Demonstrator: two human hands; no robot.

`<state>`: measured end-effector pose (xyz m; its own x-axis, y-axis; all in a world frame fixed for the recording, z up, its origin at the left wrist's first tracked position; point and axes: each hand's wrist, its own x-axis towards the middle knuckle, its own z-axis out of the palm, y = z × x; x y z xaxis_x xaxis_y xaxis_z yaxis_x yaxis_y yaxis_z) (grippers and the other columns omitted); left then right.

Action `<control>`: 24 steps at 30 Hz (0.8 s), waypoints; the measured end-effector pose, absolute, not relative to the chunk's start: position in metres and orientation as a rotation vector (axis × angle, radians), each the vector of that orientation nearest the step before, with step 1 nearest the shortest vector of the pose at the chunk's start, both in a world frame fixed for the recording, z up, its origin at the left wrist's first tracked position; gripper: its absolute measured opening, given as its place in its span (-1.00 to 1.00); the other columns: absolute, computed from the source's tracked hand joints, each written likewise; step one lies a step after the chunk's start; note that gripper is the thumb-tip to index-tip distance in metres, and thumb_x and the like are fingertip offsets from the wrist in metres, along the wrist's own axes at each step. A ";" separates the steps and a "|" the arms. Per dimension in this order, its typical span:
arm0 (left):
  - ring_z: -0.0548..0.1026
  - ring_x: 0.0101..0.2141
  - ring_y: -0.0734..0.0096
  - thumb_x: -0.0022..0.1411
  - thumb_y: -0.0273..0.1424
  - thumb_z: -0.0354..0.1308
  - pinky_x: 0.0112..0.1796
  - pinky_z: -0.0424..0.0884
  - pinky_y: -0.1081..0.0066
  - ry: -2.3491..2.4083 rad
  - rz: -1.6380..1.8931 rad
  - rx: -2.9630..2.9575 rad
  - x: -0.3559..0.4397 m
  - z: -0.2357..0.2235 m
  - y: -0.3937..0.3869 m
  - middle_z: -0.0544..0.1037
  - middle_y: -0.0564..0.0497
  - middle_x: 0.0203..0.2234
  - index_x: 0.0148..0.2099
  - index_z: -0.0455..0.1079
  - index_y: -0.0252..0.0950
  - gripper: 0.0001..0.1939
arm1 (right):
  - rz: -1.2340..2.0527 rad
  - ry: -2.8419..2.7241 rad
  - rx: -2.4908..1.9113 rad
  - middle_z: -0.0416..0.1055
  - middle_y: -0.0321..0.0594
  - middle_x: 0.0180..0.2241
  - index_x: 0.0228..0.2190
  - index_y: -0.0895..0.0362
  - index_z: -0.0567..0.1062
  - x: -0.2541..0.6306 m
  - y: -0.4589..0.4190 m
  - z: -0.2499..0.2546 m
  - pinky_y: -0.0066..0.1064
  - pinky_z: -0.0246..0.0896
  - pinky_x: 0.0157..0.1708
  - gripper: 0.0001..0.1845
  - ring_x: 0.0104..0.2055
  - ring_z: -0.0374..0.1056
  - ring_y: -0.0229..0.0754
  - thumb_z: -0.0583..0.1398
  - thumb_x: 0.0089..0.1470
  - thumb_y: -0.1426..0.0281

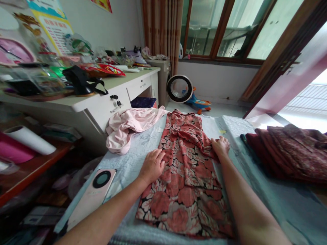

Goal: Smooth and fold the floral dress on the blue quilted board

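Note:
A red, black and cream floral garment lies spread lengthwise on the bed, its neck end far from me. Part of it, seemingly a sleeve, lies folded over its front. At its left edge, my left hand has curled fingers closed on the cloth. Across from it, my right hand grips the cloth at the right edge, where the fabric is drawn out toward the fingers. Beyond my left hand is a crumpled pale pink garment, apart from both hands.
A pink phone-like case with a dark round patch lies at the bed's left edge. Dark red folded clothes are stacked on the right. A cluttered white desk stands left; a washing machine with its round door open is beyond.

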<state>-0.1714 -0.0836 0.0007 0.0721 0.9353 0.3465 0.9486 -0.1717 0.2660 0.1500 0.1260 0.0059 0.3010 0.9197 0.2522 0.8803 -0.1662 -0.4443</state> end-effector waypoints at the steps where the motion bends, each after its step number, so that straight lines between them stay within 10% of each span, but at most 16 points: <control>1: 0.35 0.16 0.06 0.25 -0.46 0.09 0.18 0.27 0.02 -2.005 -0.693 -2.280 -0.171 0.000 -0.084 0.42 -0.19 0.15 0.10 0.40 -0.27 -0.64 | 0.073 -1.607 -2.059 0.39 0.21 -0.05 -0.04 0.31 0.44 0.151 0.127 0.000 -0.08 0.13 0.04 -0.44 0.05 0.25 0.17 0.12 0.04 0.18; 12: 0.50 -0.12 0.23 0.22 -0.44 0.11 -0.01 0.41 0.19 -2.068 -0.642 -2.399 -0.182 0.027 -0.043 0.55 -0.04 -0.16 -0.20 0.48 -0.22 -0.86 | 0.004 -1.522 -2.055 0.45 0.15 -0.20 -0.33 0.21 0.53 0.163 0.131 -0.012 -0.07 0.16 -0.01 -0.66 -0.06 0.30 0.18 0.14 -0.03 0.22; 24: 0.25 0.27 0.20 0.33 -0.44 -0.03 0.27 0.13 0.27 -2.092 -0.595 -2.368 -0.181 0.021 0.134 0.30 -0.28 0.25 0.24 0.25 -0.49 -0.53 | 0.400 -1.149 -1.825 0.51 -0.09 -0.36 -0.28 0.15 0.49 0.180 0.133 0.010 -0.31 0.23 -0.41 -0.56 -0.38 0.41 -0.05 0.19 -0.16 0.12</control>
